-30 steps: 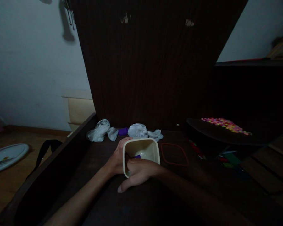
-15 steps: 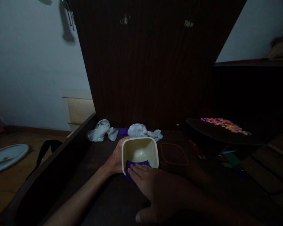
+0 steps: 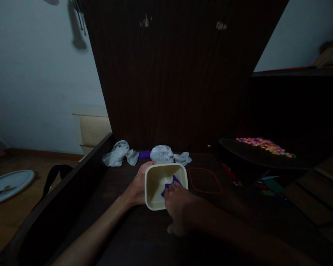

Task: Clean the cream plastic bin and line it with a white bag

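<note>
A cream plastic container (image 3: 155, 184) is tilted with its open mouth toward me on the dark table. My left hand (image 3: 138, 186) grips it by its left wall, fingers behind the rim. Over the near right rim reaches my right hand (image 3: 178, 205), its fingers inside and pressed on a purple cloth (image 3: 175, 181) against the inner surface. Part of the cloth is hidden under those fingers. An orange-red rounded ring, perhaps a lid seal (image 3: 204, 180), lies just right of the container.
Crumpled plastic bags (image 3: 161, 153) and a folded purple cloth (image 3: 144, 154) lie along the back panel. A raised ledge (image 3: 72, 184) borders the left. On the right, a dark shelf (image 3: 238, 149) bears small colourful pieces (image 3: 265, 145).
My right hand has moved deeper into the container and to the right, bunching the cloth off the near left rim. The left hand keeps its hold, and the container has shifted slightly.
</note>
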